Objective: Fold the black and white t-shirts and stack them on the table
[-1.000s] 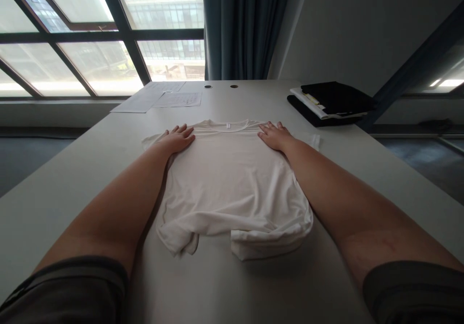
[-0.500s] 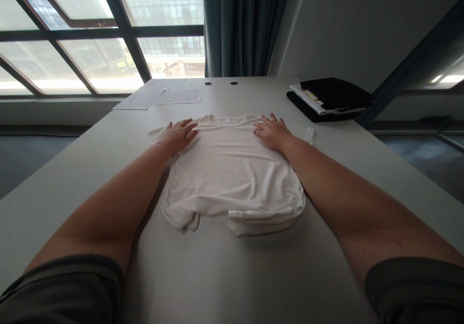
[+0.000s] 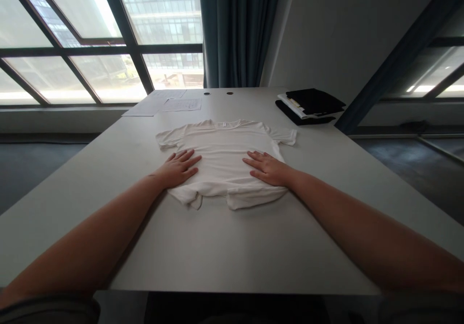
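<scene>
A white short-sleeved T-shirt (image 3: 223, 145) lies spread on the white table, its neckline toward the far side and its hem toward me. Parts of the hem are folded or bunched at both lower corners. My left hand (image 3: 180, 168) rests flat on the left side of the shirt's body, fingers spread. On the right side, my right hand (image 3: 267, 168) presses flat on the fabric with its fingers apart. Both sleeves lie stretched outward, beyond my hands. Beneath my palms the cloth is hidden.
Sheets of paper (image 3: 181, 104) lie at the table's far left. A black folder (image 3: 315, 102) with papers sits at the far right. Two round cable holes are near the back edge of the table (image 3: 232, 251). A blue curtain (image 3: 237, 34) and windows stand behind.
Both hands have slid from near the shoulders toward me, down to the shirt's middle. The sleeves and shoulders are now uncovered. The view has shifted back, showing the table's near edge.
</scene>
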`<act>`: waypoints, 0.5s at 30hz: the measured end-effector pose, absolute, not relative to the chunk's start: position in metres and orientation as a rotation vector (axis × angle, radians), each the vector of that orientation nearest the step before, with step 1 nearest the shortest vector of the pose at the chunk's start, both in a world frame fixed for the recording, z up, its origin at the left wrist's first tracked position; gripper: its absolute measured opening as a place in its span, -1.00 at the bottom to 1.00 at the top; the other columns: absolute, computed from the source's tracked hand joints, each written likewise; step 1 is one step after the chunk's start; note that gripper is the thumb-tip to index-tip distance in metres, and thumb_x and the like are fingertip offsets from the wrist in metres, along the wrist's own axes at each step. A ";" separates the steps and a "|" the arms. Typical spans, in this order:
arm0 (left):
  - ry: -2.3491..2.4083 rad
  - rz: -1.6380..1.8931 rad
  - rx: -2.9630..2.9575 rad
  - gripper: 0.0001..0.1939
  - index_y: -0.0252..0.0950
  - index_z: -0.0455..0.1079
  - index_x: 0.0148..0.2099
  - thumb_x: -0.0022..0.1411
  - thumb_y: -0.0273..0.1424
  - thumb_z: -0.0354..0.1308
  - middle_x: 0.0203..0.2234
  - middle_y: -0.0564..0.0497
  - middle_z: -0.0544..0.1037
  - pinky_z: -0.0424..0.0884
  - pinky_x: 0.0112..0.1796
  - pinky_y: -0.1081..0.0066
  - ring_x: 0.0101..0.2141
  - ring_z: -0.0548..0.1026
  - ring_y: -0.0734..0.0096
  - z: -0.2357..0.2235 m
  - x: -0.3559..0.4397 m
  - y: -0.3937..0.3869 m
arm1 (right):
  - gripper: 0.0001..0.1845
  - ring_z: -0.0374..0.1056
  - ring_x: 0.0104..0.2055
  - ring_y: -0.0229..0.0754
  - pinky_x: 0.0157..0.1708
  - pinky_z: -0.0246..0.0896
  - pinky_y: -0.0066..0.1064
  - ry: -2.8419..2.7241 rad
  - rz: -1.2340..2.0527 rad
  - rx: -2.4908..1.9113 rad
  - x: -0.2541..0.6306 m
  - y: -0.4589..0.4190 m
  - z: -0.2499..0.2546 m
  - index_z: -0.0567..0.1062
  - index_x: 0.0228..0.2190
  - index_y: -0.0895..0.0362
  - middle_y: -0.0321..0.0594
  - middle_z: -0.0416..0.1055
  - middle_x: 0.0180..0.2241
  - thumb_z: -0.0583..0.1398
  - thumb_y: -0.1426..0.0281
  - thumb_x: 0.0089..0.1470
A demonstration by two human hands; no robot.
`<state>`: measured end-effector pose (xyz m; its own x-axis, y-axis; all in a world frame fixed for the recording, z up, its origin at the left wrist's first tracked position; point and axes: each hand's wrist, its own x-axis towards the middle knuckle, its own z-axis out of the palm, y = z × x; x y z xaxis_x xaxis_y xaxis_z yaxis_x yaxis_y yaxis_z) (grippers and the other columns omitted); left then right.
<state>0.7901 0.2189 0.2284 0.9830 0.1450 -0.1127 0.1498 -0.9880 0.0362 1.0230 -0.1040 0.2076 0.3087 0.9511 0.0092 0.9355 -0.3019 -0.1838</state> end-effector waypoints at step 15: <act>-0.438 -0.051 2.864 -0.47 0.08 0.39 0.35 0.37 -0.09 0.21 0.18 -0.08 0.47 0.37 0.21 0.14 0.15 0.45 0.07 0.265 0.739 0.150 | -0.56 0.45 0.03 0.05 0.10 0.36 -0.03 -2.032 -0.025 -1.868 0.910 -0.136 0.253 0.53 0.20 0.00 -0.02 0.53 0.01 0.23 0.35 0.32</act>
<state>0.7392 0.1503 0.2653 0.9543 -0.2987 0.0025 -0.2903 -0.9254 0.2436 0.9101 -0.1361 0.2526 -0.0453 0.9574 0.2853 0.9640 0.1169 -0.2389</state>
